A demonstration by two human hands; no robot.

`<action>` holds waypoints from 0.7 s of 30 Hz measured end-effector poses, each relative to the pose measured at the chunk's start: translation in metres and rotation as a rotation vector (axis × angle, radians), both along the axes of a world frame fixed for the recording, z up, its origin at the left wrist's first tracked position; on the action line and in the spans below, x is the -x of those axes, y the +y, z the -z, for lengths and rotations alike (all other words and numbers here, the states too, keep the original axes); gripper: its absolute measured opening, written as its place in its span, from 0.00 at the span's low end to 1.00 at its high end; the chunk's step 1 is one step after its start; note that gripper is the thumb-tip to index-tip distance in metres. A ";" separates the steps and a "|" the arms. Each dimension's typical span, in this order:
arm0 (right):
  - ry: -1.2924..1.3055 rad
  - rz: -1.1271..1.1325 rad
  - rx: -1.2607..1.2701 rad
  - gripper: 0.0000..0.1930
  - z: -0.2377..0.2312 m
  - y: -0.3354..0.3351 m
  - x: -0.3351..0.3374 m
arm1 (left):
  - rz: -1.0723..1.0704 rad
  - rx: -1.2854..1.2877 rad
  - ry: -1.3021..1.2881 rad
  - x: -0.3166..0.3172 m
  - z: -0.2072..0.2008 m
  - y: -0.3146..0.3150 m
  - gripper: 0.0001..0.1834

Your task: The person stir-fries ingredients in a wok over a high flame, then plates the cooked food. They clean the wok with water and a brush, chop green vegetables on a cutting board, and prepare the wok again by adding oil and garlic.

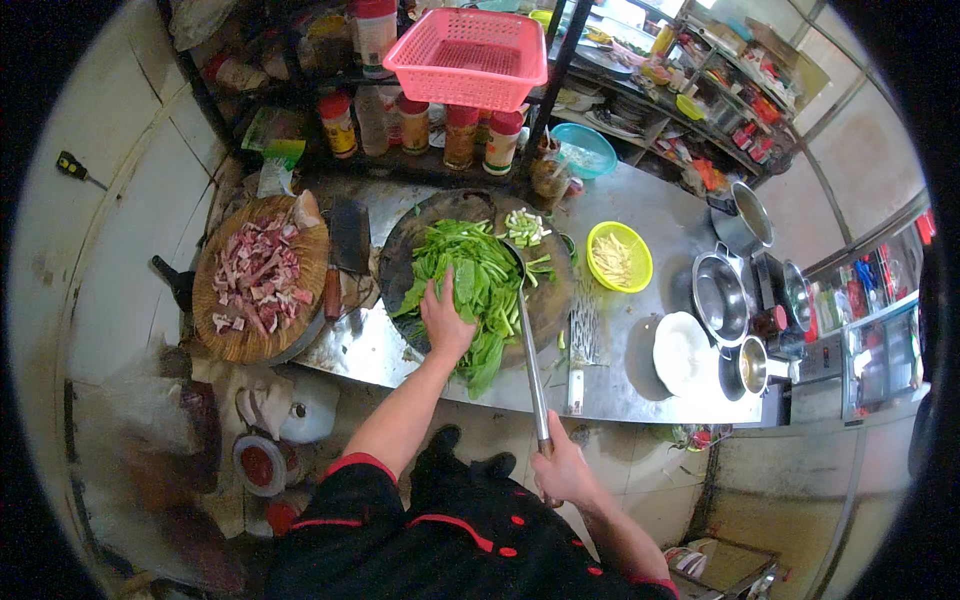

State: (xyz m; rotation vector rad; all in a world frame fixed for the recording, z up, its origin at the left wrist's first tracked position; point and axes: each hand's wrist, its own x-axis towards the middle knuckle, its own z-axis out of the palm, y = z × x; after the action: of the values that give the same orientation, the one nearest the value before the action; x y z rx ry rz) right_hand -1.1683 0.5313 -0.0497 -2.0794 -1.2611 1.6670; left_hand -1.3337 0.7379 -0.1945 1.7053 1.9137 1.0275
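Note:
A heap of leafy greens (470,270) lies on a round dark chopping board (410,215), some leaves hanging over its near edge. My left hand (445,320) grips into the left side of the heap, its fingertips partly hidden among the leaves. In my right hand (565,465) is the wooden end of a long metal ladle (533,370), fingers wrapped round it. The ladle's head rests against the right side of the greens, mostly covered by them. Chopped pale-green stalks (525,228) sit at the board's far right.
Left of the board are a cleaver (349,235) and a wicker tray (205,290) of chopped meat. To the right stand a yellow-green bowl (645,275) of pale strips, a knife (576,390), a white bowl (683,352) and metal pots (720,300). A pink basket (465,60) tops the shelf ahead.

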 end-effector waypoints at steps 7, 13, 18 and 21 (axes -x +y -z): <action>0.254 0.152 0.010 0.41 -0.028 -0.005 0.023 | -0.025 -0.159 -0.102 -0.020 -0.007 0.001 0.51; 0.370 0.234 -0.051 0.41 -0.051 -0.012 0.037 | 0.049 -0.296 -0.030 -0.011 -0.049 0.019 0.49; 0.435 0.281 -0.140 0.40 -0.051 -0.016 0.048 | 0.133 -0.413 0.006 0.001 -0.087 0.035 0.50; 0.547 0.309 -0.193 0.40 -0.053 -0.016 0.052 | 0.175 -0.398 0.055 0.002 -0.110 0.040 0.50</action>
State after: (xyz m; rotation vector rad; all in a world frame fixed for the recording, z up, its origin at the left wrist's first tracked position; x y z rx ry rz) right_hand -1.2205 0.5148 0.0033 -1.4680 -0.8358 1.7200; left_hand -1.3362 0.7779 -0.0847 2.0912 1.6303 1.3719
